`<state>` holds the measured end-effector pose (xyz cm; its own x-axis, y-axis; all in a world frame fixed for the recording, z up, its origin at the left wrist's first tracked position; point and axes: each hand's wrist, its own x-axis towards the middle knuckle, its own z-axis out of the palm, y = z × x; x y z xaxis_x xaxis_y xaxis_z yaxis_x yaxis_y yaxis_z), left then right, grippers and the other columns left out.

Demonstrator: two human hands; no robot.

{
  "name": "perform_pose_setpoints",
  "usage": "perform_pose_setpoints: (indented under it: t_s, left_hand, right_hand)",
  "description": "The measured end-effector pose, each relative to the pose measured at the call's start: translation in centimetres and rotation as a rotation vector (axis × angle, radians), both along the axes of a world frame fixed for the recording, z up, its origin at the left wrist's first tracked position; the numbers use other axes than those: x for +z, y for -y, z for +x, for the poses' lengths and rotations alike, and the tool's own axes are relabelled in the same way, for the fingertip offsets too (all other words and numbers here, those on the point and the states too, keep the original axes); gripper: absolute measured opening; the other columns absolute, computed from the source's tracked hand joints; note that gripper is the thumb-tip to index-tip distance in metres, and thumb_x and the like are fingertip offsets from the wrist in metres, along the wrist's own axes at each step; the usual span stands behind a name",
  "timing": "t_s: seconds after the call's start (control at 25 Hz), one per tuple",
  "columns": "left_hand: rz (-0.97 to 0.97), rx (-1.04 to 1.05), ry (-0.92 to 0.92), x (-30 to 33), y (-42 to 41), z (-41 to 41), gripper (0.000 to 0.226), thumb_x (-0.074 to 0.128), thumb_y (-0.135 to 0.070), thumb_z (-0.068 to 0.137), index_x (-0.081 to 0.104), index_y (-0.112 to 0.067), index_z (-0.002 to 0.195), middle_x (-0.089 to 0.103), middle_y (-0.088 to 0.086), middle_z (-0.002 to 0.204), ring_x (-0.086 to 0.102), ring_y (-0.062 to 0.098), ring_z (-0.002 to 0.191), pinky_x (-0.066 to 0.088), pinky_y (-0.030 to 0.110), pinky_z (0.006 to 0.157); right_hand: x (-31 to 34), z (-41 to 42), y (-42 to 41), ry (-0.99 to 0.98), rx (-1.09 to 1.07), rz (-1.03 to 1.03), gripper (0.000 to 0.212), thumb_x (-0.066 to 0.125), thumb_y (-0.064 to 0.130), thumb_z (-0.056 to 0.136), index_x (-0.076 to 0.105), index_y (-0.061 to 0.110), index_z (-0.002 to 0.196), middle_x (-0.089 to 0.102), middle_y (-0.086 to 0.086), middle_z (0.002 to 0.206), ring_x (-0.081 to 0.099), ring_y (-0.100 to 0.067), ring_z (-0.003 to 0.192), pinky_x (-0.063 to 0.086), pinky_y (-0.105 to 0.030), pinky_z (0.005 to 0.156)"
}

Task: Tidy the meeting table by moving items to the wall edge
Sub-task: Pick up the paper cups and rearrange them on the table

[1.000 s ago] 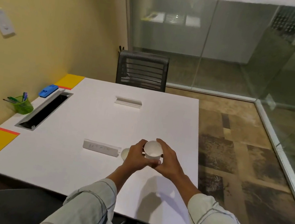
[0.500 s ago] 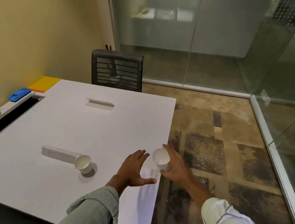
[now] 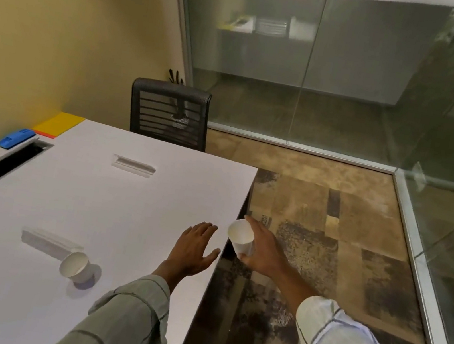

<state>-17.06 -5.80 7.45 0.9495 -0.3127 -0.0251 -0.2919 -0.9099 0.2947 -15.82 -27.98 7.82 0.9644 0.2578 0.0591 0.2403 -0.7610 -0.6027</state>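
1. A white surface (image 3: 70, 205) is filling the left half of the view, its far-left side running along a yellow wall (image 3: 49, 22).
2. A black chair (image 3: 169, 114) is standing at the far end.
3. The right hand (image 3: 262, 251) is holding a paper cup (image 3: 241, 239) just past the right edge, fingers curled around it.
4. The left hand (image 3: 194, 249) is hovering over the surface beside that cup, fingers spread and holding nothing.
5. A second cup (image 3: 76, 266) is lying tilted by a white strip (image 3: 50, 243).
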Motion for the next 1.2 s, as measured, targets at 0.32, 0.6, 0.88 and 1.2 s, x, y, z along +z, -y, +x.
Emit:
perform_pose_setpoints:
  t_s: [0.32, 0.6, 0.88, 1.2]
  left_hand:
    - [0.011, 0.062, 0.085, -1.9, 5.6, 18.6, 0.063, 0.044, -0.051, 0.095, 0.036, -0.017, 0.147, 0.038, 0.006, 0.154, 0.035, 0.025, 0.141, 0.029, 0.038, 0.116]
    - [0.063, 0.074, 0.172, 0.8, 9.6, 38.0, 0.065, 0.038, -0.055, 0.095, 0.038, -0.012, 0.145, 0.042, 0.01, 0.15, 0.038, 0.027, 0.137, 0.03, 0.039, 0.113]
    - [0.205, 0.246, 0.217, 2.3, 11.2, 55.8, 0.069, 0.031, -0.056, 0.094, 0.034, -0.01, 0.146, 0.035, 0.012, 0.153, 0.028, 0.028, 0.144, 0.018, 0.048, 0.119]
    - [0.232, 0.614, 0.282, 6.9, 9.5, 70.9, 0.066, 0.026, -0.055, 0.096, 0.041, -0.008, 0.138, 0.04, 0.016, 0.149, 0.032, 0.032, 0.141, 0.024, 0.051, 0.117]
  right_hand:
    - [-2.4, 18.3, 4.7, 0.009, 0.139, -0.09, 0.1, 0.083, 0.037, 0.072, 0.025, 0.023, 0.152, 0.045, -0.004, 0.148, 0.049, -0.024, 0.129, 0.051, -0.041, 0.102]
    - [1.2, 39.5, 9.9, 0.014, 0.146, -0.088, 0.098, 0.083, 0.034, 0.071, 0.03, 0.015, 0.151, 0.044, -0.007, 0.15, 0.048, -0.028, 0.132, 0.047, -0.039, 0.104]
    - [1.4, 60.7, 10.0, 0.034, 0.326, -0.077, 0.096, 0.08, 0.032, 0.073, 0.028, 0.013, 0.152, 0.042, -0.007, 0.151, 0.045, -0.027, 0.135, 0.042, -0.04, 0.108]
    - [4.1, 81.9, 5.6, 0.053, 0.655, 0.009, 0.096, 0.083, 0.02, 0.069, 0.033, 0.008, 0.149, 0.045, -0.012, 0.147, 0.044, -0.029, 0.135, 0.034, -0.031, 0.111]
